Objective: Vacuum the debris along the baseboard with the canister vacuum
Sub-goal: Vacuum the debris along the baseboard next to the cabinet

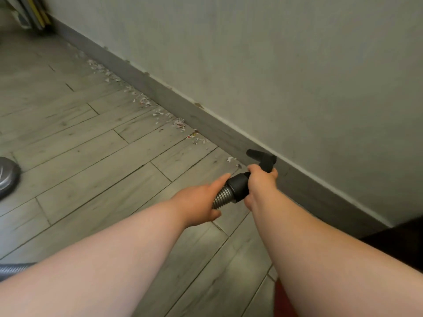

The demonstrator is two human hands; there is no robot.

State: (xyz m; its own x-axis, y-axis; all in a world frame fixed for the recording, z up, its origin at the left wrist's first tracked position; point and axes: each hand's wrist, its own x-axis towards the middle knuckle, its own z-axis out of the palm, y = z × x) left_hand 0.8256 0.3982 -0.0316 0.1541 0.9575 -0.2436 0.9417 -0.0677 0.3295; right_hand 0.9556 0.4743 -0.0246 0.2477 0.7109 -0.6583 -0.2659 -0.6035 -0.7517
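Most of the white-and-red paper-scrap debris (pixel 146 100) lies unvacuumed in a long trail on the grey plank floor (pixel 91 156), touching or just beside the grey baseboard (pixel 206 117), so you seem near the start, with two scraps close to the black plastic nozzle (pixel 261 156). Your right hand (pixel 261 181) curls its fingers round that nozzle's neck, while your left hand (pixel 201 202) holds the ribbed silver hose (pixel 220 197), thumb beneath and fingers laid along it. The rounded grey canister body (pixel 6 177) sits well apart at left, and flat boards (pixel 34 14) leaning in the far corner may obstruct the trail's end.
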